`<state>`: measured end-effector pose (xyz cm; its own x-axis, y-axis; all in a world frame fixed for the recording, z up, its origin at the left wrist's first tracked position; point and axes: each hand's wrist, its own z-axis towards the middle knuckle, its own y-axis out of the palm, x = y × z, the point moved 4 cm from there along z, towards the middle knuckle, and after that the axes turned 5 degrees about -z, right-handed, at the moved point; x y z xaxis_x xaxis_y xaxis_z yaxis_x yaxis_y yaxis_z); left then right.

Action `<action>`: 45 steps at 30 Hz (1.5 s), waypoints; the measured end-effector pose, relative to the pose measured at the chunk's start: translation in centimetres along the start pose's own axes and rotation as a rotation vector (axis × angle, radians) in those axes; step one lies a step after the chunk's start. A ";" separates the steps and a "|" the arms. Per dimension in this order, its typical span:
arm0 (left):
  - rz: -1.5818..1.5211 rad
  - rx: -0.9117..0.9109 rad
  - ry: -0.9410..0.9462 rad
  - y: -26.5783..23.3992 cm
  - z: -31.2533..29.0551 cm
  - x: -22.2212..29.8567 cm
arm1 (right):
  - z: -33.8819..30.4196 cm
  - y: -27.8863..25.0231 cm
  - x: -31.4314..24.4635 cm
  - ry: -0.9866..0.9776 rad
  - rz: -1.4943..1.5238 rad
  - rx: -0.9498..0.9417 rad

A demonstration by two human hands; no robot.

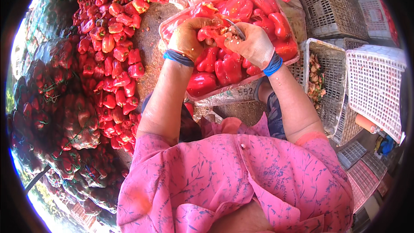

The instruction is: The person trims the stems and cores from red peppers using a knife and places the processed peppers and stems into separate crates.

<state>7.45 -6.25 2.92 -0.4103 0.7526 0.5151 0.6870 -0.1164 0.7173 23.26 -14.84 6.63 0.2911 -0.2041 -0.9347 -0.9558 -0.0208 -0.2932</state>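
Both my hands wear pale, stained gloves with blue bands at the wrists. My left hand (186, 39) is closed on a torn-open red bell pepper (212, 33), whose pale seedy core faces the right hand. Between the fingers of my right hand (255, 46) is a thin curved metal blade (234, 26), its edge close to the pepper's core. The handle of the blade is hidden by the fingers. Both hands are above a pink plastic crate (241, 87) holding several glossy red peppers (228, 70). Loose seeds cling to the gloves and peppers.
A long heap of red peppers (116, 51) lies on the floor to the left, beside stacked net sacks (51, 86) of peppers. On the right stand several plastic crates, one (306, 77) with pepper scraps (317, 80) in it, and a white crate (375, 84).
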 end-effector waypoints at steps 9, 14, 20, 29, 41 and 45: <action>-0.109 0.048 -0.093 -0.8 0.5 -0.5 | 0.2 -0.5 1.5 -0.008 0.258 0.088; -0.131 -0.063 0.001 -0.5 0.9 0.4 | -0.6 -2.3 -0.3 0.142 0.234 0.008; -0.017 -0.049 0.435 1.8 0.6 3.0 | -5.4 -11.0 0.2 0.019 0.464 0.359; 1.299 0.106 1.051 5.4 0.8 -1.3 | -24.6 -27.8 12.9 0.716 -1.121 0.870; 2.303 0.106 0.588 6.3 1.5 -8.4 | -16.4 -17.6 4.7 0.338 0.036 0.814; 2.309 0.137 0.654 4.8 3.3 -8.5 | -6.0 -11.4 2.9 0.251 0.268 0.352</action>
<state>16.22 -11.13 0.47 0.7114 -0.6876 0.1455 0.1296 -0.0751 -0.9887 34.76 -21.08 8.43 -0.0227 -0.3868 -0.9219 -0.9114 0.3869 -0.1399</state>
